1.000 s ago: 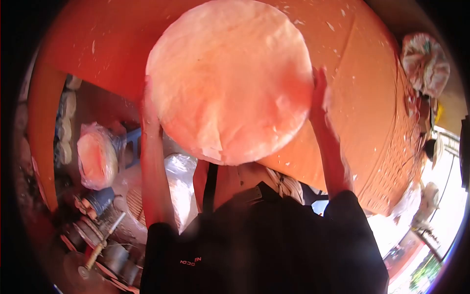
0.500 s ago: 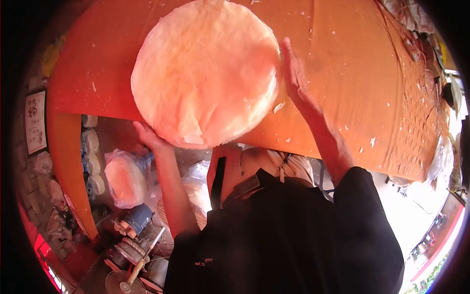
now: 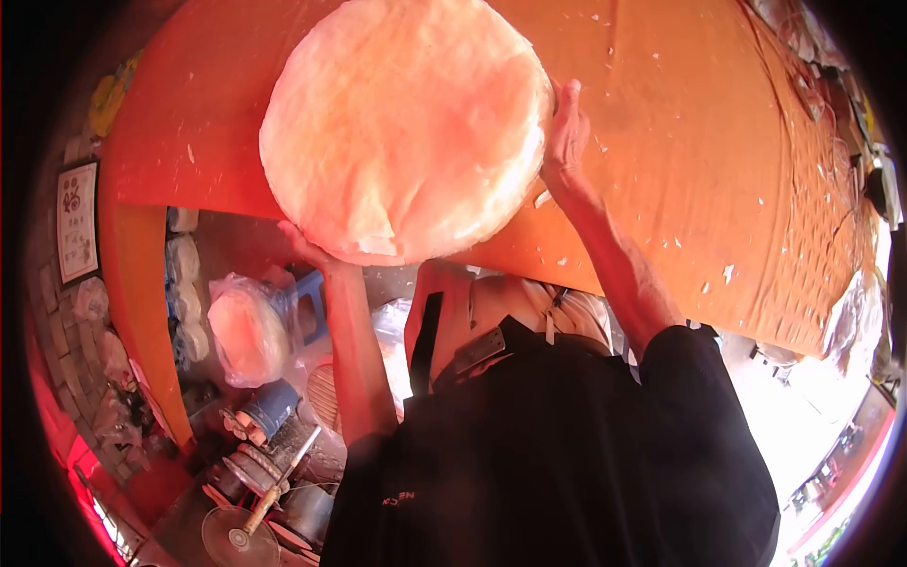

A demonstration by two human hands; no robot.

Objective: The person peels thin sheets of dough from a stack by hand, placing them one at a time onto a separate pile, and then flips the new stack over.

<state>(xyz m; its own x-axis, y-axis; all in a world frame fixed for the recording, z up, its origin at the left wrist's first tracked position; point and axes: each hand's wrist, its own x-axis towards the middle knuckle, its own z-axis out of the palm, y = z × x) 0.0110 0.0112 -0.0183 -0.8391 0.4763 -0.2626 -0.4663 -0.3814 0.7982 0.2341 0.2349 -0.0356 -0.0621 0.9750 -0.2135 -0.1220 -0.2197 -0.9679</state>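
Note:
A large, round, pale disc (image 3: 402, 132) with a thick rim and a soft, wrinkled surface lies over the orange-brown work table (image 3: 680, 161), overhanging its near edge. My left hand (image 3: 310, 249) grips the disc at its lower left rim, the thumb pointing outward and the other fingers mostly hidden beneath. At the right rim, my right hand (image 3: 567, 140) presses in with its thumb up and its fingers curled against the edge. A small flap of loose material (image 3: 378, 236) shows on the near part of the disc.
White scraps (image 3: 727, 274) are scattered over the table. Below on the left are a plastic-wrapped bundle (image 3: 248, 331), a blue container (image 3: 269, 406) and a round wheel-like piece (image 3: 238, 539) with a rod. A framed sign (image 3: 77, 222) stands at far left.
The disc has shifted slightly up and right in view. My right hand has gone from flat beside the rim to curled against it; my left hand is tucked further under.

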